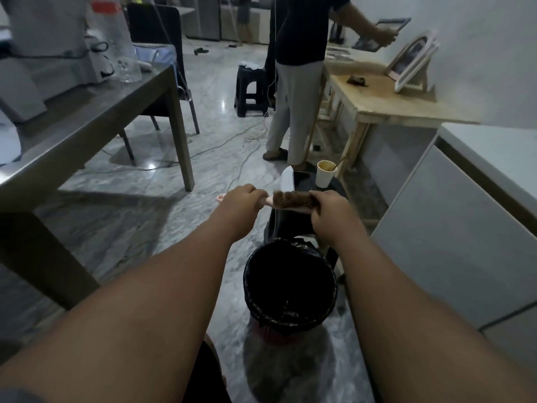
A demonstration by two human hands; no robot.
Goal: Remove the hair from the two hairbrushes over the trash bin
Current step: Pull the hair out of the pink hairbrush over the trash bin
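A pink hairbrush [290,199] with brown hair matted in its bristles is held level in front of me, beyond the far rim of the trash bin. My left hand [242,200] is closed around its pink handle, whose tip sticks out to the left. My right hand [328,206] pinches the head's right end, fingers on the hair. The trash bin [290,321], lined with a black bag, stands on the floor below and nearer to me, between my forearms. A second hairbrush is not clearly visible.
A black stool [302,225] behind the bin carries a paper cup [325,173] and a dark flat object. A grey table [96,117] stands left, a white cabinet [465,228] right. A person [293,82] stands by a wooden table [389,106]. Cables lie on the floor.
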